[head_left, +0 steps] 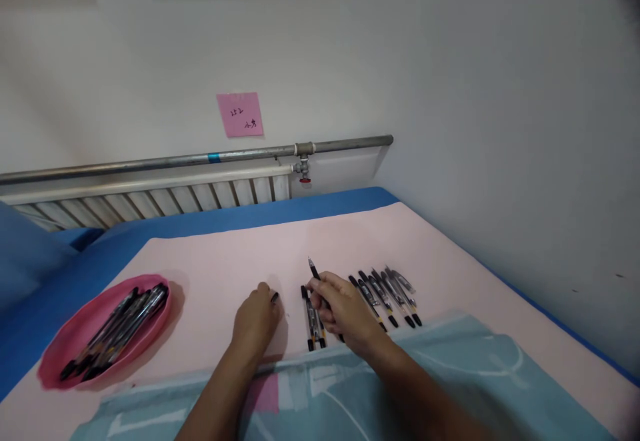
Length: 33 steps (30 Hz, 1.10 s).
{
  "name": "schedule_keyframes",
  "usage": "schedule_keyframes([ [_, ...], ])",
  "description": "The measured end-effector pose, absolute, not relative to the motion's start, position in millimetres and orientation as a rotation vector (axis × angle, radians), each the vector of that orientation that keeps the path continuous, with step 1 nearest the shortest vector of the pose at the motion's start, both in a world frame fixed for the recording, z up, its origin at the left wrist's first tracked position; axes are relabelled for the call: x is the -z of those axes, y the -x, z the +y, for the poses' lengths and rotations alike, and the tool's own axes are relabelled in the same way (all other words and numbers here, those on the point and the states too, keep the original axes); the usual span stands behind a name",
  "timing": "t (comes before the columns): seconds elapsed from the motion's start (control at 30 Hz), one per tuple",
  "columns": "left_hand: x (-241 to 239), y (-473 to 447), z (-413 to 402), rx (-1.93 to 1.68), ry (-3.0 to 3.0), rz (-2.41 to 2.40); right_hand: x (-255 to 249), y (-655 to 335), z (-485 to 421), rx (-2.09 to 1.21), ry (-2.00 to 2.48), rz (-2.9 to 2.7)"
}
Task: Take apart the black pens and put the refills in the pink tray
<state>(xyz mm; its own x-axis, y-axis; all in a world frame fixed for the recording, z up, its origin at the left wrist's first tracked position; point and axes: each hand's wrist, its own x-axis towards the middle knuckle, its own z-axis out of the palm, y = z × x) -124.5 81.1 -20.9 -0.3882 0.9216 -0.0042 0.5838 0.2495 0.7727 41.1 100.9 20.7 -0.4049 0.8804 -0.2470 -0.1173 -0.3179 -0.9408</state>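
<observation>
My right hand [345, 311] is closed around a pen [314, 270], its bare tip pointing up and away from me. My left hand [255, 321] is closed, with a small black pen cap [275, 297] showing at its fingertips. Several clear-barrelled pens with black ends [311, 321] lie side by side on the pink sheet, partly hidden by my right hand. To the right of that hand, a second group of similar pens [387, 298] lies in a slanted row, some with loose clear wrappers or parts among them.
A pink oval basket [165, 318] at the left holds several more pens [125, 328]. Teal cloth [450, 361] covers the near edge of the pink surface [225, 248]. Behind are a radiator [200, 194], a metal pipe [350, 144] and a wall with a pink note [240, 114].
</observation>
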Motion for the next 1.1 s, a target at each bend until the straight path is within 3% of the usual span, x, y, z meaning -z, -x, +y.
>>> schedule_keyframes([
  [0.23, 3, 142, 83, -1.096, -1.009, 1.644, -3, -27, 88, -1.656, 1.155, -1.714],
  [0.4, -11, 137, 84, -1.353, -0.396, 1.094, -1, -24, 83, -1.472, 1.098, -1.88],
  [1.1, -11, 127, 81, -1.388, -0.376, 1.014, 1, -26, 86, -1.412, 1.089, -1.905],
])
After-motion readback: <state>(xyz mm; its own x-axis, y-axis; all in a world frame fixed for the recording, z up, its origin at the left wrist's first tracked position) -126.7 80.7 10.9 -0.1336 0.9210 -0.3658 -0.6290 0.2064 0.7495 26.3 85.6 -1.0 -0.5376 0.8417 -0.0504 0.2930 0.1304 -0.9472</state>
